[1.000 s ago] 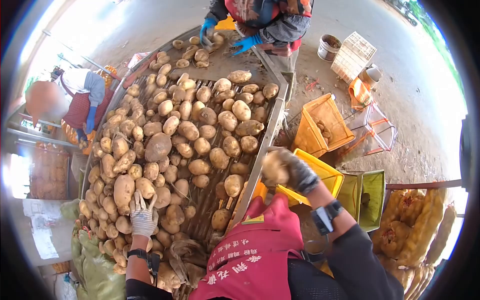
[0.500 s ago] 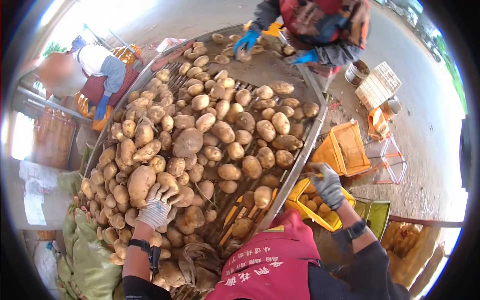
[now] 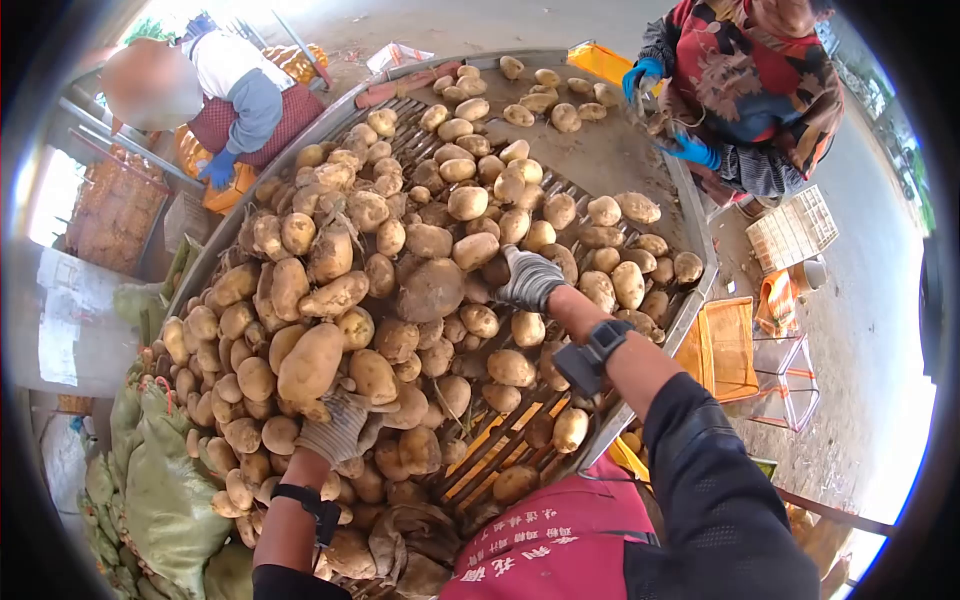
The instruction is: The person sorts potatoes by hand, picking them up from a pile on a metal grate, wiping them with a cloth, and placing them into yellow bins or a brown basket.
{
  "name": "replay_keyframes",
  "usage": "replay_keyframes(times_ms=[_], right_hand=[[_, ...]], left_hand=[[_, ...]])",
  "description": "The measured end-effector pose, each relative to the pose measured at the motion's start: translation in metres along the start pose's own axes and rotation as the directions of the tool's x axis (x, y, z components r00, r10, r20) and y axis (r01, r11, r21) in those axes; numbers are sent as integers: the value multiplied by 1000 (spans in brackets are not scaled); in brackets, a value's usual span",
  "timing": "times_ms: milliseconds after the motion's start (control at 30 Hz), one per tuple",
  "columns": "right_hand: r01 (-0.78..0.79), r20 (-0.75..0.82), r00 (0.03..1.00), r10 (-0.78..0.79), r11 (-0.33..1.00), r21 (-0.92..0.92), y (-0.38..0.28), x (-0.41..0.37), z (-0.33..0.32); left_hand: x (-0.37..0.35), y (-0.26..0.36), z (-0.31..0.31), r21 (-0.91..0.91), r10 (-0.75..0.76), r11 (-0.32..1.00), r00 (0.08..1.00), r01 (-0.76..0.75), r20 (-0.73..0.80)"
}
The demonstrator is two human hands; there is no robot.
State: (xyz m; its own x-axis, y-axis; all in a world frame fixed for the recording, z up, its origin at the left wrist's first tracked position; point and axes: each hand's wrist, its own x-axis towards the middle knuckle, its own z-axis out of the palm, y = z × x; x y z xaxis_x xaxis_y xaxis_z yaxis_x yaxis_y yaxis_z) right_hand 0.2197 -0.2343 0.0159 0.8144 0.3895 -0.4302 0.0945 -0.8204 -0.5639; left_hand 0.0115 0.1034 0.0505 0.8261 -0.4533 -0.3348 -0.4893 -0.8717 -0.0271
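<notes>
Left hand (image 3: 340, 428), in a white knit glove, lies loosely spread, holding nothing, against a large oblong tan potato (image 3: 310, 362). Right hand (image 3: 530, 278), in a grey glove, curls down beside a big round brown potato (image 3: 430, 290) at the middle of the slatted metal tabletop (image 3: 610, 155); whether it grips anything cannot be told.

Potatoes (image 3: 310, 365) are tan, gloves (image 3: 528, 278) grey-white, apron (image 3: 560, 545) red with white characters, crate (image 3: 722, 345) orange.

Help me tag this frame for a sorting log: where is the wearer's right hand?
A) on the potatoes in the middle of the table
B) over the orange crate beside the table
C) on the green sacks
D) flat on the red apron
A: the gloved right hand is stretched out onto the potatoes mid-table, just right of the big round potato.
</notes>
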Motion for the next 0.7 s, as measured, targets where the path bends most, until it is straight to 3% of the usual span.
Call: replay_keyframes(times_ms=[33, 67, 100, 133, 167, 200, 233, 300, 333, 433, 467, 567, 633, 700], right_hand=[[-4, 10, 1000, 4, 1000, -1, 10, -4, 4], [142, -43, 990, -135, 952, 272, 23, -11, 10], [280, -133, 960, -248, 811, 513, 35, -20, 15], [275, -89, 957, -275, 767, 580, 36, -37, 9], [359, -104, 883, -457, 516, 778, 38, -46, 14], [155, -52, 921, -385, 240, 958, 42, -70, 24], [-50, 17, 943, -332, -91, 995, 28, -106, 24], [-332, 136, 889, -438, -410, 850, 42, -134, 48], [-333, 188, 926, -328, -476, 814, 42, -146, 60], [-244, 87, 949, -302, -532, 811, 61, -174, 97], [-291, 68, 933, -353, -630, 720, 57, -189, 97], [-29, -174, 914, -368, -485, 874, 47, -221, 96], [12, -185, 909, -373, -421, 907, 53, -227, 106], [109, -157, 963, -218, -218, 970, 57, -252, 112]], left_hand=[[-1, 2, 3, -53, -99, 993, 994, 102, 53], [1, 9, -10, -26, -173, 984, 973, 179, 149], [-1, 10, -6, -33, -175, 983, 972, 182, 155], [-3, 9, 0, -61, -180, 980, 978, 187, 103], [-2, 7, 4, -86, -183, 979, 982, 187, 46], [-3, 4, 8, -51, -173, 983, 980, 178, 98], [0, 5, 6, -46, -155, 986, 983, 160, 94], [1, 9, -1, -14, -191, 981, 976, 193, 108], [0, 11, 2, 54, -245, 969, 967, 242, 73], [-5, 9, 7, 55, -149, 987, 989, 150, -22], [-4, 17, -7, 18, -128, 992, 991, 128, -31], [-3, 28, -20, 28, -123, 992, 991, 124, -43], [-6, 32, -22, 28, -122, 992, 991, 123, -50], [-8, 29, -17, -74, -75, 995, 985, 65, -152]])
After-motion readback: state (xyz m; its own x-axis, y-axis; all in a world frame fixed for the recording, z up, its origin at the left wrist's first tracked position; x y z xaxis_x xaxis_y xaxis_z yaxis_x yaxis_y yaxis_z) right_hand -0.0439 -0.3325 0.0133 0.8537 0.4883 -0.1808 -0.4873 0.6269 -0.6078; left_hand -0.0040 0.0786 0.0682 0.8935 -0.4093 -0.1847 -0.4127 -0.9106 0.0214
